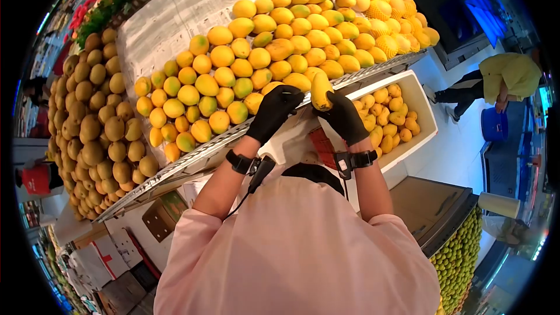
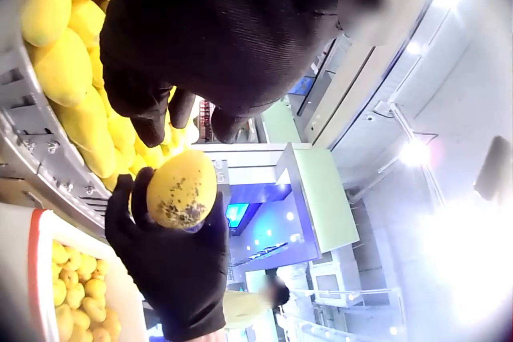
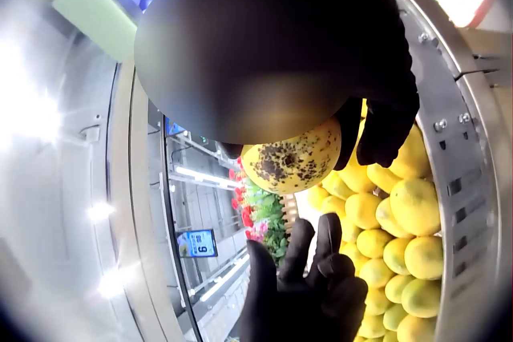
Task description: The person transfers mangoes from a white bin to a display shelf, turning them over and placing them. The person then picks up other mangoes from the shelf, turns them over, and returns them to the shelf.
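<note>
Both hands wear black gloves. My right hand (image 1: 344, 119) grips a yellow mango (image 1: 321, 88) upright at the front edge of the fruit display. Dark speckles cover one end of this mango (image 2: 183, 190) in the left wrist view, and they show in the right wrist view too. My left hand (image 1: 274, 114) hovers just left of it, close over the display's edge, holding nothing. Its fingers (image 3: 298, 250) are loosely bent, apart from the mango. Rows of yellow and greenish mangoes (image 1: 221, 55) lie on the display beyond both hands.
A white foam box (image 1: 429, 105) of smaller yellow mangoes stands below the display at right. Net-wrapped fruit (image 1: 379, 9) fills the display's far right. Brown round fruit (image 1: 90, 128) is heaped at left. A metal rail (image 1: 192, 160) edges the display. A person in yellow (image 1: 510, 76) stands at right.
</note>
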### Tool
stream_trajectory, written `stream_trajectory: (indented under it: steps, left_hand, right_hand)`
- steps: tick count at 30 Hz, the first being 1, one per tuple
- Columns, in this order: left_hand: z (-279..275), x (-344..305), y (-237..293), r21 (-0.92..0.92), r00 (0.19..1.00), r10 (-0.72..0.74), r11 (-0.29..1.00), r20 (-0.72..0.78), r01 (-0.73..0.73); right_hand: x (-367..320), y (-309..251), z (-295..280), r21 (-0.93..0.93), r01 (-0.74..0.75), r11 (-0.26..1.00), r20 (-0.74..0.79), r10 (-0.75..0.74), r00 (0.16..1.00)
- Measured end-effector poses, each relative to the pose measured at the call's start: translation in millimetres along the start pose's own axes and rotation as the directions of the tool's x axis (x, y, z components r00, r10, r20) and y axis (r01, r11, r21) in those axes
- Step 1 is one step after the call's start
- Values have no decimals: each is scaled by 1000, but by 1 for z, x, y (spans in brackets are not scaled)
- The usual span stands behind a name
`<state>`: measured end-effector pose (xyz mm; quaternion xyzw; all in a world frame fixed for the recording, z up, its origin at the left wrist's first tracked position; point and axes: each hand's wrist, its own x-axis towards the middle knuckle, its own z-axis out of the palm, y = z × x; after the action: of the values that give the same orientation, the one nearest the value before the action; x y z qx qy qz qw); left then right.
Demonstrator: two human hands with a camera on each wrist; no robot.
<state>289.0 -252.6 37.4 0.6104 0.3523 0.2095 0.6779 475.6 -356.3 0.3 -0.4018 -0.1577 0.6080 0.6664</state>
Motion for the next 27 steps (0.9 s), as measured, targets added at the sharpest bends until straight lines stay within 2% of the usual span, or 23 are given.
stream_trajectory:
  steps: [3, 6, 7, 9, 10, 11, 12, 13, 14, 16, 17, 20, 23, 26, 27]
  left_hand:
    - [-8, -1, -1, 8, 1000, -18, 1000, 6, 18]
    - [-21, -3, 1, -71, 998, -65, 995, 17, 66]
    - [-25, -4, -1, -99, 997, -82, 992, 11, 83]
    - [-31, -6, -7, -145, 995, -104, 984, -10, 102]
    - [-35, -6, -15, -281, 988, -149, 948, 30, 151]
    - [-41, -3, -25, -409, 980, -184, 891, 74, 198]
    - [-46, 2, -30, -526, 971, -204, 816, 121, 237]
    - [-46, 3, -28, -637, 960, -226, 719, 163, 278]
    - [-45, 2, -26, -674, 957, -239, 681, 166, 287]
    - [-44, 1, -13, -743, 951, -254, 599, 176, 298]
    - [-44, 5, -17, -753, 965, -196, 605, 174, 259]
    - [-47, 16, -26, -797, 966, -184, 547, 183, 255]
    - [-54, 27, -34, -785, 972, -133, 574, 192, 233]
    - [-46, 24, -19, -710, 990, -118, 690, 79, 139]
    - [-45, 23, -14, -645, 992, -123, 756, 28, 112]
  right_hand:
    - [9, 10, 23, -395, 74, 916, 3, -80, 997]
    - [5, 12, 52, -698, 137, 703, -13, -203, 979]
    - [7, 13, 54, -726, 190, 661, 36, -239, 970]
    - [11, 5, 59, -710, 82, 699, -6, -123, 992]
    - [11, 0, 62, -701, 22, 713, -26, -56, 998]
    - [12, -7, 65, -612, -37, 790, -27, 27, 999]
    - [13, -11, 64, -538, -40, 842, -9, 41, 999]
    - [18, -12, 53, -588, 63, 806, 104, -2, 995]
    - [27, -11, 42, -622, 174, 764, 219, -44, 975]
    - [41, -13, 37, -473, 69, 879, 207, 34, 978]
    - [46, -14, 34, -392, 5, 920, 200, 80, 976]
    - [59, -21, 32, -340, -173, 924, 171, 241, 955]
    - [63, -32, 46, -336, -314, 888, 131, 374, 918]
    - [64, -40, 56, -591, -92, 802, 180, 242, 953]
    - [60, -41, 63, -614, 30, 789, 196, 115, 974]
